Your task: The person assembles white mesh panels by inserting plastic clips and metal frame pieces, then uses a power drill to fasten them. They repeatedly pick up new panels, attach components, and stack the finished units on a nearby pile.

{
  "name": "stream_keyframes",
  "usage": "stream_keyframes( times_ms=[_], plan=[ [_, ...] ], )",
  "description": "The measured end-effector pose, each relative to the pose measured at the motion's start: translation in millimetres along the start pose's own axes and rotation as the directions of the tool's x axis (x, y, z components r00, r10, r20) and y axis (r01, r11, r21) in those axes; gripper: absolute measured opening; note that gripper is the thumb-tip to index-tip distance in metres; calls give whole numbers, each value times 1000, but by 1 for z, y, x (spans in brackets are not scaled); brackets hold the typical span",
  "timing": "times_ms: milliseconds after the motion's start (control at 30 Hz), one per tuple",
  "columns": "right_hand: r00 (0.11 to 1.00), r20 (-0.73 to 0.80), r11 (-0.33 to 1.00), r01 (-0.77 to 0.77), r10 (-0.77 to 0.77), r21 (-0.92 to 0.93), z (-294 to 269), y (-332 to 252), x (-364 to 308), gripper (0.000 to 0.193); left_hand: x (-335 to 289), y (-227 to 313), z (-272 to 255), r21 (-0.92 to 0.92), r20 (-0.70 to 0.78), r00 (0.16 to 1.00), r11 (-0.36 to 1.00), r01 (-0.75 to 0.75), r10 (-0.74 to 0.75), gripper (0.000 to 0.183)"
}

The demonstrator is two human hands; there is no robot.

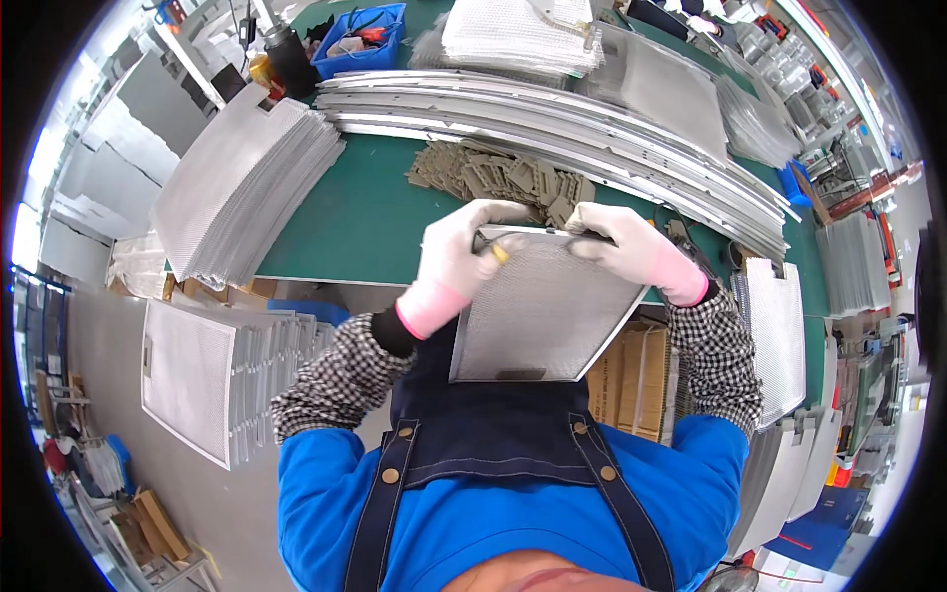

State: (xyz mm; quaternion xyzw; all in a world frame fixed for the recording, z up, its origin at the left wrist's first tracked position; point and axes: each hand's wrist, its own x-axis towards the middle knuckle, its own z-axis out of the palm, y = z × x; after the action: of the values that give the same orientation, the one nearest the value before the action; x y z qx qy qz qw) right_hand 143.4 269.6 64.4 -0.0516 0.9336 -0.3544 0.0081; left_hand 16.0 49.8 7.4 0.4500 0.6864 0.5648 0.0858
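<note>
A framed metal mesh panel [547,306] leans upright against my apron, its upper edge near the green table's front side. My left hand [462,252], in a white glove with a pink cuff, grips the panel's upper left corner. At the upper right corner, my right hand [636,247], gloved the same way, closes its fingers on the frame. Just beyond my hands lies a pile of small grey-brown clip-like pieces [493,176]. Whether a small piece is between my fingers cannot be made out.
Long metal strips [552,123] lie across the green table [335,212]. Mesh panels are stacked at the left [242,187] and below it [197,375]. A blue bin [360,41] stands at the back. More mesh panels [774,335] stand at the right, near a cardboard box [631,380].
</note>
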Motion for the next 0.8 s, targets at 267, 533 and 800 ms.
stream_keyframes(
  times_ms=[267,533,800],
  plan=[
    [998,-68,999,5,-2,54,2,6,-15,24,-3,14,27,-267,-152,988,963,-30,-11,86],
    [942,271,935,98,-198,341,-23,20,-28,44,-41,48,-7,43,52,987,987,-153,151,41],
    [971,173,985,150,-162,81,-12,6,-2,39,-33,42,-27,39,-22,999,999,-34,35,34]
  ],
)
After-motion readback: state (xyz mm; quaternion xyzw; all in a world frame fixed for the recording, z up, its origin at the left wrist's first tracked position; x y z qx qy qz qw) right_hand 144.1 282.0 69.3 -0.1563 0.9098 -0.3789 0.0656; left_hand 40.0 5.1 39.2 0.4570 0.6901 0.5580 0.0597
